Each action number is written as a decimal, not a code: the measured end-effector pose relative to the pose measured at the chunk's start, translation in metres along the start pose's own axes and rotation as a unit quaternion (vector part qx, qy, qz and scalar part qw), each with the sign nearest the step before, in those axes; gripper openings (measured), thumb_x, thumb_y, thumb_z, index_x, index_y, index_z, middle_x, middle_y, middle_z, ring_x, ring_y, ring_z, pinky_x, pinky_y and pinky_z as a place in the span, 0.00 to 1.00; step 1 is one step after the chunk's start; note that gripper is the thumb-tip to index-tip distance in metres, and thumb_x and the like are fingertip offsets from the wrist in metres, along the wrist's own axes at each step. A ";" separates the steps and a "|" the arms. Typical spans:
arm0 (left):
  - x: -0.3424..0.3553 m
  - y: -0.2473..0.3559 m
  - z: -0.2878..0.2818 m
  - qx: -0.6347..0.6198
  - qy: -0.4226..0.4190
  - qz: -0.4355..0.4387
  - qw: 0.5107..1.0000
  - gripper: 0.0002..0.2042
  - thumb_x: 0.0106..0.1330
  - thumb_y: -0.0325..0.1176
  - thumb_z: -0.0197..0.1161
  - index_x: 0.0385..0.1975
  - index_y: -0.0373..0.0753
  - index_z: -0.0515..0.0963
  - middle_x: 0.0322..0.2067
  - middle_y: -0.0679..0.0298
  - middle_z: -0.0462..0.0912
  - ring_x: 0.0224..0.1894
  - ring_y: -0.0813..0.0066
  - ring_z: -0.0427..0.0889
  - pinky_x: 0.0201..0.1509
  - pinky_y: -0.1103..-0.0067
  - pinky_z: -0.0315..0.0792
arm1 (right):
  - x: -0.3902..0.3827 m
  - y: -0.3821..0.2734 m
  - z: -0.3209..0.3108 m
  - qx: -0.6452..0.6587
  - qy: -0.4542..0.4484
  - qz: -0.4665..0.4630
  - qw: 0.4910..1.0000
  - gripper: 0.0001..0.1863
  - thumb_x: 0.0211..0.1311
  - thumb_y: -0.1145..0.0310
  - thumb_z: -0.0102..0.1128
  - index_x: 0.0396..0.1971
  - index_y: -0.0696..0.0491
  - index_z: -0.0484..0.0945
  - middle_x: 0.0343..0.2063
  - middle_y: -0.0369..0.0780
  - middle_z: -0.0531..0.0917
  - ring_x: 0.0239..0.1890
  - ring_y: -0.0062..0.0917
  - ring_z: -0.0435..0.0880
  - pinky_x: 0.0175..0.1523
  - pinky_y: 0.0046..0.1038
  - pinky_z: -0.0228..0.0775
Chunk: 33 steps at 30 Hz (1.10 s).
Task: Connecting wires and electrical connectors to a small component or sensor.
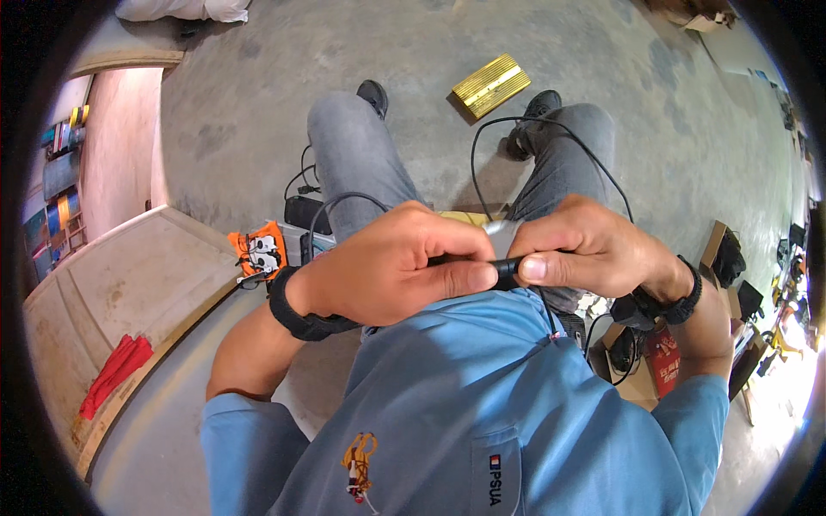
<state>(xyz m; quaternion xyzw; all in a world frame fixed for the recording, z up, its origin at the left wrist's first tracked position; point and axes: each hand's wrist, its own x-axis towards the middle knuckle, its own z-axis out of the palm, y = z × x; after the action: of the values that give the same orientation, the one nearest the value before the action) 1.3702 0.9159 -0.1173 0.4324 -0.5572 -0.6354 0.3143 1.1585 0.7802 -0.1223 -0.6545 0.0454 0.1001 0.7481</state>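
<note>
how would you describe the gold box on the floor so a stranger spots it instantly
Start with the grey floor across the picture's upper half. Between the left shoe and right shoe, nearer the right, lies a rectangular gold box. Its shiny, ribbed surface sets it apart from both black shoes.

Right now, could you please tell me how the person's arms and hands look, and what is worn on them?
The left hand and right hand wear no gloves. A black band circles each wrist: left band, right band. Light blue sleeves cover the upper arms, leaving the forearms bare.
</note>
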 end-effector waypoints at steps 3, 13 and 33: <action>0.002 0.002 -0.002 -0.058 -0.019 -0.017 0.998 0.12 0.71 0.37 0.59 0.32 0.33 0.78 0.23 0.64 0.79 0.26 0.77 0.77 0.31 0.79 0.68 | -0.001 0.009 0.002 0.062 -0.017 0.023 0.998 0.19 0.75 0.57 0.49 0.31 0.59 0.76 0.21 0.33 0.71 0.26 0.16 0.67 0.33 0.25 0.62; 0.005 0.006 -0.004 0.026 0.015 -0.111 0.993 0.13 0.73 0.38 0.57 0.38 0.32 0.77 0.23 0.66 0.79 0.26 0.82 0.75 0.32 0.82 0.69 | -0.003 0.000 -0.005 0.109 -0.009 0.147 0.983 0.23 0.76 0.52 0.44 0.37 0.58 0.78 0.19 0.28 0.66 0.24 0.13 0.62 0.30 0.21 0.57; 0.002 0.006 -0.007 -0.124 0.008 -0.170 0.978 0.12 0.74 0.38 0.54 0.45 0.34 0.75 0.23 0.71 0.76 0.21 0.89 0.65 0.24 0.88 0.59 | -0.014 -0.002 -0.002 -0.085 0.095 0.017 0.992 0.13 0.66 0.67 0.60 0.44 0.60 0.78 0.30 0.38 0.80 0.35 0.19 0.78 0.41 0.24 0.71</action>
<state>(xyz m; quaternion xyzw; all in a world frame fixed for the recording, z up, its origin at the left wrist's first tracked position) 1.3752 0.9095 -0.1116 0.4831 -0.3899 -0.7405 0.2575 1.1458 0.7765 -0.1176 -0.7214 0.1191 0.0534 0.6801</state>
